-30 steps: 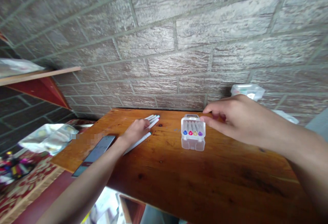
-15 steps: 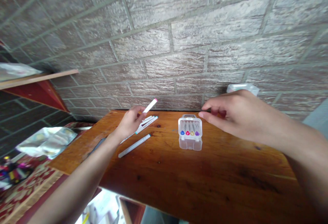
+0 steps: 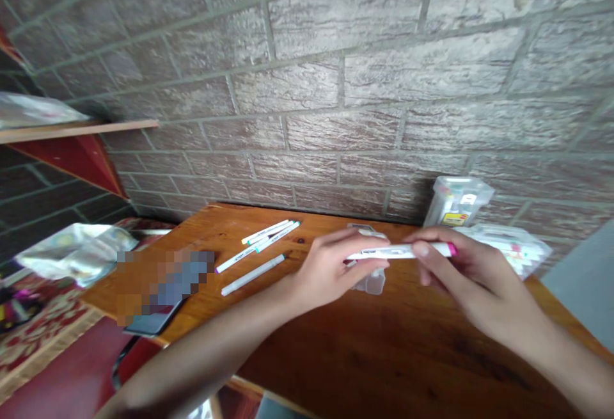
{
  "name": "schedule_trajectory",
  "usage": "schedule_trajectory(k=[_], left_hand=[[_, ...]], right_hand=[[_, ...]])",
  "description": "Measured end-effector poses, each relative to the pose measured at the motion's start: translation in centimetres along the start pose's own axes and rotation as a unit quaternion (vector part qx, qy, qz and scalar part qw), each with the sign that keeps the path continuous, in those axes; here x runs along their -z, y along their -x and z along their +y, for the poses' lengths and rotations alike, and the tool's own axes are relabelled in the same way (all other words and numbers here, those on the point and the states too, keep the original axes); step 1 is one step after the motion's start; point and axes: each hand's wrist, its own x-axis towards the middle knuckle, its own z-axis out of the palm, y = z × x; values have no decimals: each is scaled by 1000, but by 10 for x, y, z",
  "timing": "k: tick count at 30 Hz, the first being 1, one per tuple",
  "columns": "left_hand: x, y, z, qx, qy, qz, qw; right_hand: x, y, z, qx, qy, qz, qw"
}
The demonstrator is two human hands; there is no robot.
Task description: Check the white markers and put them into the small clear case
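Note:
A white marker [image 3: 388,251] with a pink end lies level between my two hands. My left hand [image 3: 338,262] pinches its left end, while the thumb and fingers of my right hand [image 3: 458,272] close on it near the pink end. Behind my left hand, a small clear plastic case [image 3: 371,283] sits on the table, mostly covered from view. To the left lie several white markers [image 3: 275,233] in a loose group. A greyish marker [image 3: 253,276] rests apart from them, nearer to me.
Against the brick wall at right stands a clear plastic box [image 3: 455,200] with a yellow label. Another clear container [image 3: 515,246] of markers lies beside it. A dark flat device [image 3: 153,318] is at the wooden table's left edge, partly blurred out. A shelf [image 3: 81,129] juts out at left.
My left hand has carried the marker rightward, in front of the small case. My right hand, empty before, now grips the marker's pink-end side. The view has shifted slightly.

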Motion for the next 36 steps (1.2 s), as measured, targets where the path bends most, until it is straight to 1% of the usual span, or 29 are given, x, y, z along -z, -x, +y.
schedule_trajectory(k=[1,3,5,6,8,9,11,16,20,23,27,31,32,34,36], left_hand=[[-5,1,-2,-4,6,0,1000],[-12,8,-5,7,10,1,1000],[-15,17,-7,35,15,7,999],[-16,23,-7,44,19,13,999],[-17,34,-6,44,32,24,998],[-17,39,-5,40,38,27,998],[-19,46,-3,48,51,35,997],[-23,53,2,116,86,65,987],[-24,52,-1,139,119,65,981],[-25,50,-3,156,147,56,975],[-27,49,-3,183,157,60,969],[-27,48,-2,182,151,73,969],[-27,48,-2,183,153,74,968],[-27,50,-2,191,164,77,965],[-27,53,-2,203,182,85,958]], right_hand=[[0,8,7,-26,-20,4,999],[0,20,19,-70,-80,38,994],[-2,30,29,-119,-159,85,976],[-4,33,33,-145,-199,97,964],[-9,40,42,-180,-258,99,944],[-11,43,46,-184,-270,87,941],[-16,49,51,-180,-267,72,944],[-22,57,52,-184,-208,55,959],[-23,56,49,-189,-169,34,967],[-25,56,47,-170,-168,23,971],[-28,58,44,-164,-168,44,971],[-29,60,39,-162,-151,51,974],[-30,60,38,-167,-146,56,973],[-32,60,35,-187,-148,87,967],[-33,59,34,-197,-164,90,962]])
